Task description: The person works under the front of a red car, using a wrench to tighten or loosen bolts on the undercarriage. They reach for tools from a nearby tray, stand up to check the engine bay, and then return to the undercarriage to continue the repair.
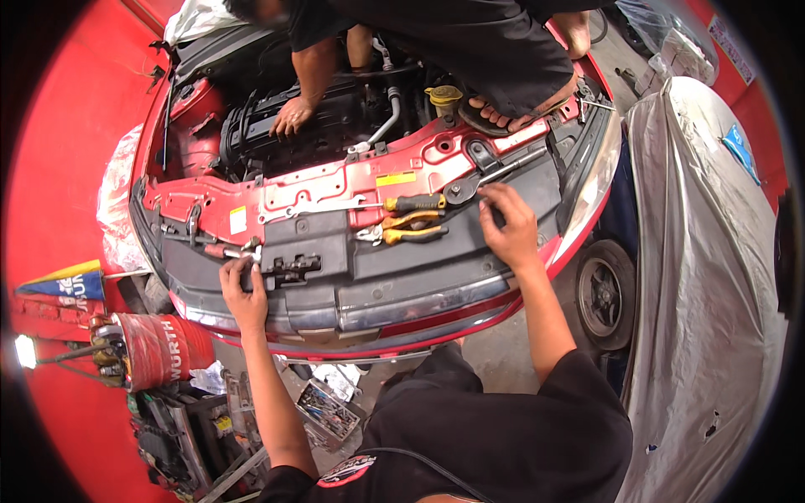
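My left hand is at the left of the car's black front cover, thumb and fingers bent together around a small piece I cannot make out. Beside its fingertips lies a red-handled tool. My right hand hovers over the cover's right side, fingers curved with a gap to the thumb, seemingly holding nothing. Nearest to it is a ratchet wrench with a long shaft. Yellow-and-black pliers, a screwdriver and a combination wrench rest between my hands.
Another person stands on the car's front, a sandalled foot on the red frame and a hand on the engine. A wheel and a grey-covered vehicle stand right. A red drum and a parts box are lower left.
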The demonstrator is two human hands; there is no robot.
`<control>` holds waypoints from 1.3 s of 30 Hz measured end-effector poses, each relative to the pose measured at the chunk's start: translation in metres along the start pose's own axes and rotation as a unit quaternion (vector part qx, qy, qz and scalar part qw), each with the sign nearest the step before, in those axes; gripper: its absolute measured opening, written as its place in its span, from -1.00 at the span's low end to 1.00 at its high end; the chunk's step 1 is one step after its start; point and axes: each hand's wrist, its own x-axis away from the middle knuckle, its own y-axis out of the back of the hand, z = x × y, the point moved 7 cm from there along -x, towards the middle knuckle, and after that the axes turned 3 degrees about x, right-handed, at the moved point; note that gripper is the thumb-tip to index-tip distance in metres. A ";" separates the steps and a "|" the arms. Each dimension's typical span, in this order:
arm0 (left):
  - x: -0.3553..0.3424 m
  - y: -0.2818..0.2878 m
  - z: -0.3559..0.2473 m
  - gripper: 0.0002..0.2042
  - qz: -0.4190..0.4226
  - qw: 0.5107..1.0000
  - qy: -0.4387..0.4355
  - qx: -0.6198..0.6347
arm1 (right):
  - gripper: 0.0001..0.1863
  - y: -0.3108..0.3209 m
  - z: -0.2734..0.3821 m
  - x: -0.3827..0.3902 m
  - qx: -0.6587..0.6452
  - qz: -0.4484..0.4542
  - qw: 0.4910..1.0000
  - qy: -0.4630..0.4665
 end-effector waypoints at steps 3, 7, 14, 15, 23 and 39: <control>-0.003 -0.003 -0.002 -0.82 0.001 1.000 0.008 -0.024 | -0.79 0.000 0.003 -0.005 0.031 -0.021 0.999 0.038; -0.008 -0.007 -0.005 -0.82 0.009 0.999 0.020 -0.042 | -0.83 0.000 -0.010 -0.008 0.013 -0.037 0.999 -0.036; -0.010 -0.008 -0.001 -0.83 0.000 0.998 0.043 -0.042 | -0.84 -0.007 -0.012 -0.013 0.029 -0.014 0.999 -0.039; -0.011 -0.008 0.000 -0.84 -0.002 0.998 0.047 -0.047 | -0.83 -0.007 -0.012 -0.014 0.027 -0.021 0.999 -0.039; -0.013 -0.007 0.000 -0.82 0.001 0.997 0.058 -0.054 | -0.80 -0.014 -0.013 -0.011 0.029 0.006 0.998 -0.048; -0.012 -0.004 0.002 -0.82 -0.005 0.995 0.080 -0.059 | -0.79 -0.018 -0.011 -0.011 0.037 0.021 0.998 -0.043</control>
